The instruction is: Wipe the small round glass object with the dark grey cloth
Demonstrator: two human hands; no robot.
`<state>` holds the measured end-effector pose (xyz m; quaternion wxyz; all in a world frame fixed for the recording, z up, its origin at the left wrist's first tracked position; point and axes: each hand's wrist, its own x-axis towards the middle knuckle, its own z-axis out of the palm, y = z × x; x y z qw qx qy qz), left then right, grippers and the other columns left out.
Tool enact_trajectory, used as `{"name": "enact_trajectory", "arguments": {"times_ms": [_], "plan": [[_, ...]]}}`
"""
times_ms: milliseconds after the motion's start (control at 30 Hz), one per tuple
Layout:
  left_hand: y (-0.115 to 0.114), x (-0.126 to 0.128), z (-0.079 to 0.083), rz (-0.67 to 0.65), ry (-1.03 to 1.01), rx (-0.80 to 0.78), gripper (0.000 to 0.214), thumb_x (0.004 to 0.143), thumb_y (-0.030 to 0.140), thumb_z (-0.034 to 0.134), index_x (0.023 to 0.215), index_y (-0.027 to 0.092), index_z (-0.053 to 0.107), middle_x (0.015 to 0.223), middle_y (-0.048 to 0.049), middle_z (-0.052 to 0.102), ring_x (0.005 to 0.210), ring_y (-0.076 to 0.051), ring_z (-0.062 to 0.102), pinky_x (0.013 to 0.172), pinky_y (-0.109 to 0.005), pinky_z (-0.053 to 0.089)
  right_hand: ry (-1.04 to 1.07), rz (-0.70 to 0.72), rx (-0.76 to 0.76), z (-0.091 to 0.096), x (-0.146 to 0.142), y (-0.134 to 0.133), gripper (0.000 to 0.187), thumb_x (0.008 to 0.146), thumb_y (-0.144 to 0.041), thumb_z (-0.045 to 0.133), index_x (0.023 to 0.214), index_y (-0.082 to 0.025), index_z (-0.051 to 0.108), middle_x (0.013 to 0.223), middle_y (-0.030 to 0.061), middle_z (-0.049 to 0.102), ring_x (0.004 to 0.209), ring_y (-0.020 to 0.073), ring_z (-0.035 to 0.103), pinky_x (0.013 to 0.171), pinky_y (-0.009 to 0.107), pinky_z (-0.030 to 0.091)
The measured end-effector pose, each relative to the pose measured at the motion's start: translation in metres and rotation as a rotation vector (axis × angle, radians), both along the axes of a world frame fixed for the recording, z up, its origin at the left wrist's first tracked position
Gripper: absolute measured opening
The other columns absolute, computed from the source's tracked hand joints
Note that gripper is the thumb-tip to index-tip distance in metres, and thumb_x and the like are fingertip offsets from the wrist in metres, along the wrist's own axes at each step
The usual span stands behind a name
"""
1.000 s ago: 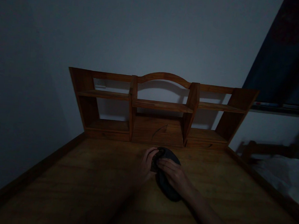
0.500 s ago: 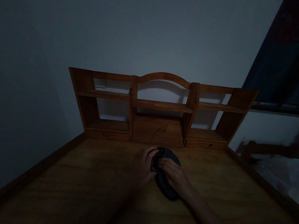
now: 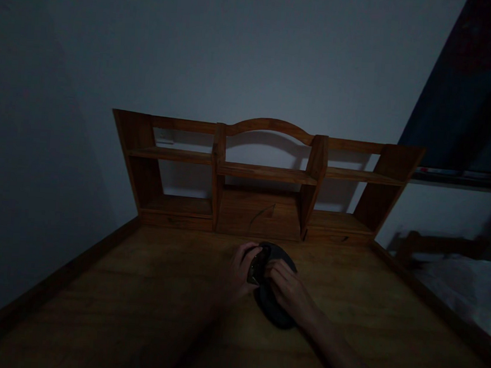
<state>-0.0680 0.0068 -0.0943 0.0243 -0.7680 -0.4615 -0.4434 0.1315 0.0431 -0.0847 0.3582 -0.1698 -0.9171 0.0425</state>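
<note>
My left hand [image 3: 240, 269] is wrapped round a small dark object [image 3: 256, 268] with a hollow-looking face and a few shiny specks. It is tilted towards my right hand; the dim light hides its exact kind. My right hand [image 3: 286, 285] is just to its right, fingers bent and pressed together. Whatever those fingertips hold, if anything, is hidden. Beneath both hands lies a dark rounded pad [image 3: 276, 315], shaped like a mouse pad, flat on the wooden desk [image 3: 170, 302].
A wooden shelf unit [image 3: 267, 174] stands along the desk's back edge, against the wall. Raised wooden rims [image 3: 54, 274] run along the desk's sides. To the right are a dark curtain [image 3: 465, 109] and pale bedding [image 3: 465, 289].
My right fingers have drawn back slightly to the right from the small dark object, so more of its face shows. My left hand and the pad stay in place.
</note>
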Motion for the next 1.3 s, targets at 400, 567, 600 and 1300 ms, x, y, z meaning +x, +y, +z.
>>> {"name": "enact_trajectory", "arguments": {"times_ms": [400,567,600,1300], "plan": [[0.000,0.004,0.008,0.076,-0.136,0.071,0.081,0.063,0.016,0.078,0.132,0.023,0.038,0.130,-0.0094,0.045,0.120,-0.025,0.051,0.103,-0.042,0.047,0.146,-0.027,0.080,0.001,-0.001,-0.001,0.029,0.094,-0.008,0.045,0.118,-0.021,0.057,0.118,0.0098,0.060,0.120,0.0241,0.051,0.098,0.042,0.049],[0.000,0.007,0.014,0.140,-0.226,0.116,0.077,0.060,0.018,0.081,0.126,0.021,0.041,0.123,-0.0089,0.049,0.117,-0.025,0.052,0.101,-0.042,0.048,0.176,-0.050,-0.019,0.003,-0.002,-0.001,0.041,0.097,-0.012,0.044,0.135,-0.026,0.050,0.139,0.0073,0.051,0.131,0.0225,0.045,0.110,0.044,0.040],[0.000,0.008,0.014,0.143,-0.226,0.123,0.077,0.059,0.019,0.081,0.125,0.020,0.041,0.123,-0.0093,0.049,0.116,-0.025,0.052,0.101,-0.042,0.048,0.174,-0.057,-0.049,0.004,-0.002,-0.002,0.042,0.098,-0.013,0.044,0.137,-0.027,0.049,0.142,0.0064,0.049,0.132,0.0221,0.044,0.111,0.043,0.040],[0.003,0.004,0.008,0.088,-0.185,0.142,0.081,0.058,0.029,0.083,0.127,0.020,0.041,0.124,-0.0108,0.049,0.117,-0.028,0.051,0.101,-0.044,0.047,0.242,0.018,-0.311,0.021,0.001,-0.009,0.048,0.091,-0.018,0.050,0.138,-0.028,0.049,0.145,0.0045,0.047,0.133,0.0233,0.045,0.111,0.044,0.039]]}}
